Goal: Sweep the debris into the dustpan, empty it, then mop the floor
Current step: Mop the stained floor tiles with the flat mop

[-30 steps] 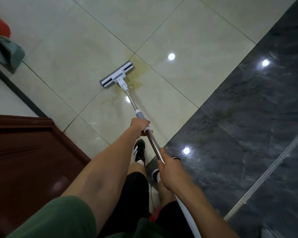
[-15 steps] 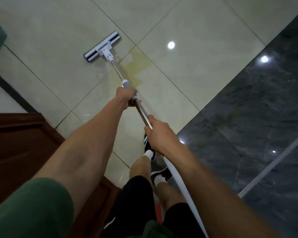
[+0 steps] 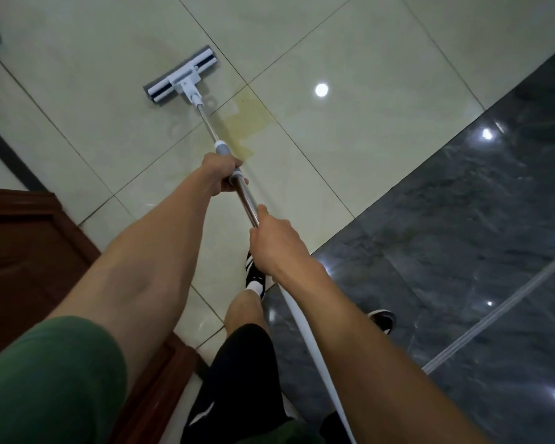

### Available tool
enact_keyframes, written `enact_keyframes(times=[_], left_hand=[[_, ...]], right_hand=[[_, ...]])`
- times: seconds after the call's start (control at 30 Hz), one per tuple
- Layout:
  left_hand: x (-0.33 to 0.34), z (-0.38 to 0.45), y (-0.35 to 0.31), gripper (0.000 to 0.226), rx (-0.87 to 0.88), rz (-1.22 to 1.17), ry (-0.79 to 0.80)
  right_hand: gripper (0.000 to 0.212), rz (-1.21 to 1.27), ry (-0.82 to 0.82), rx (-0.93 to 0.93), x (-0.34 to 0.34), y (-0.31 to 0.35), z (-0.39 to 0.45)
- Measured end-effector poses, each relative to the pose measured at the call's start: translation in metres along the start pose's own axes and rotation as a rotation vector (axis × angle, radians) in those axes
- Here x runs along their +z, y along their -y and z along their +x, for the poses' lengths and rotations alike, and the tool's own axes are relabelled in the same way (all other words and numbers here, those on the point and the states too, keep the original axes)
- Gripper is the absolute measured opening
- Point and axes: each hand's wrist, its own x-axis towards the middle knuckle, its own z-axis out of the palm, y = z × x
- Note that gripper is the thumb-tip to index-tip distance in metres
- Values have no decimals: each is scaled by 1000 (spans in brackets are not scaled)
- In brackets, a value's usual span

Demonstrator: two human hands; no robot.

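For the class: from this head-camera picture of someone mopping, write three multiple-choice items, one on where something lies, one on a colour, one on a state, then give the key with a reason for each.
1. Where does the mop head rest?
A. on the pale tiles
B. on the dark stone floor
C. on the wooden door

2. What colour is the stain on the floor?
A. red
B. yellowish
C. blue

3. How is the mop handle held?
A. by the left hand alone
B. by neither hand
C. by both hands

Key:
1 A: the mop head lies flat on the pale tiles, away from the dark stone floor and the wooden door.
2 B: the stain is yellowish and lies just right of the handle.
3 C: the left hand grips nearer the mop head, and the right hand grips closer to the body.
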Motion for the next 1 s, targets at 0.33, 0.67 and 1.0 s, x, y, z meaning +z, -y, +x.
enact_keyframes(times=[0.33,0.67,1.0], left_hand=[[175,-83,76,25,-62,-6,7],[359,-196,143,27,-144,-16,-5],[383,-186,99,26,-128,-123,-108]], right_hand=[[56,-48,69,-144,-44,-207,-73],[66,-39,153,-64,-98,-397,-163],[65,-112,147,-101,-151,-399,-120]])
